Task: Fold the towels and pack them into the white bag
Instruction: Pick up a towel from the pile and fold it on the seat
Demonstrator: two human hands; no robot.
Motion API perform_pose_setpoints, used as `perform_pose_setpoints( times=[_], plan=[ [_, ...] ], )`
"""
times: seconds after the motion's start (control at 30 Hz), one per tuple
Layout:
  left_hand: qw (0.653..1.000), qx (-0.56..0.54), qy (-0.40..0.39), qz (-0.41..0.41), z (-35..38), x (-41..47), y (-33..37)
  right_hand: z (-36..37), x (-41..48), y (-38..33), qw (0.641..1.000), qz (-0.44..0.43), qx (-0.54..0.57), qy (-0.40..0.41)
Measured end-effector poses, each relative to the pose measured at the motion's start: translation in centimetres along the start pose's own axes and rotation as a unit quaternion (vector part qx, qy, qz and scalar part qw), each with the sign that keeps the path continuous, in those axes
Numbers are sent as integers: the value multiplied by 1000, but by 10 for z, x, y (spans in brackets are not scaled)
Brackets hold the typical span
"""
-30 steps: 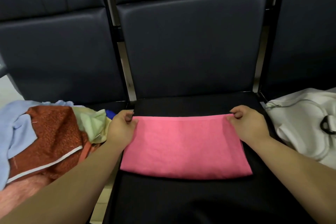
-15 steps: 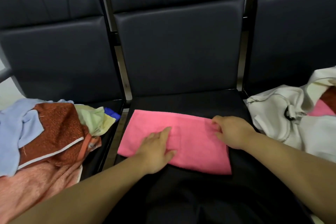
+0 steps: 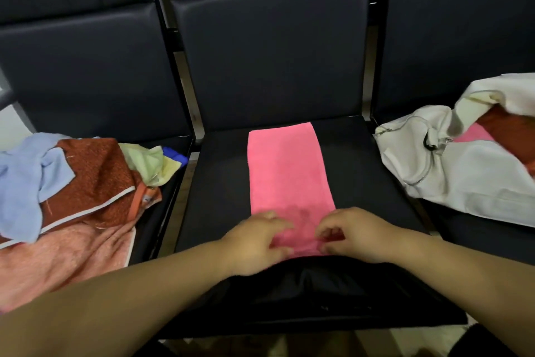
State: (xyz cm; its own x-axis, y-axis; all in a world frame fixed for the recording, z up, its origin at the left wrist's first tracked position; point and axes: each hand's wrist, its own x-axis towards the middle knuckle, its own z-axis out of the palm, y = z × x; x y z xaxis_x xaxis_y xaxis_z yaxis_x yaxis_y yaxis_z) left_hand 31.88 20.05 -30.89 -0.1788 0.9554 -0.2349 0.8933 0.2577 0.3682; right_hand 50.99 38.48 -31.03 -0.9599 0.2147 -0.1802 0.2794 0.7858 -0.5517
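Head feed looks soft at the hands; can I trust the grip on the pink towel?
Head view: left hand and right hand motion-blurred, grip unreadable; pink towel beyond them fairly sharp, evenly lit; white bag smeared at the right edge.

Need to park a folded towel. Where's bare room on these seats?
Middle seat: bare strips either side of the pink towel. The towel pile crowds the left, the white bag the right.

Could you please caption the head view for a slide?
Left hand and right hand hold the near end of a folded pink towel on a black seat; white fabric bag at right.
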Motion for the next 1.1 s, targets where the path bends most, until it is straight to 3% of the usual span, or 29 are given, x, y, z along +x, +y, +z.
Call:
perform_pose_setpoints(
  times=[0.07, 0.23, 0.43, 0.6, 0.77, 0.9, 1.1],
  plan=[
    [999, -5, -30, 35, 10, -22, -1, 5, -8, 1, 1000, 4, 18, 11],
    [996, -54, 63, -10, 16, -48, -8, 11, -25, -1, 997, 23, 68, 33],
    [994, -44, 98, -6, 20, -67, -4, 21, -48, -11, 994, 47, 78, 64],
    [981, -171, 82, -36, 4, -85, 5, 25, -64, -24, 994, 12, 37, 99],
    [956, -286, 57, -26, -40, -107, 13, -17, -75, -49, 981, 32, 179, 71],
    [922, -377, 84, -9, -70, -112, 16, -36, -73, -64, 950, 14, 286, 123],
    [899, -413, 144, -26, -80, -87, 4, -48, -49, -61, 926, 33, 340, 162]
  ],
)
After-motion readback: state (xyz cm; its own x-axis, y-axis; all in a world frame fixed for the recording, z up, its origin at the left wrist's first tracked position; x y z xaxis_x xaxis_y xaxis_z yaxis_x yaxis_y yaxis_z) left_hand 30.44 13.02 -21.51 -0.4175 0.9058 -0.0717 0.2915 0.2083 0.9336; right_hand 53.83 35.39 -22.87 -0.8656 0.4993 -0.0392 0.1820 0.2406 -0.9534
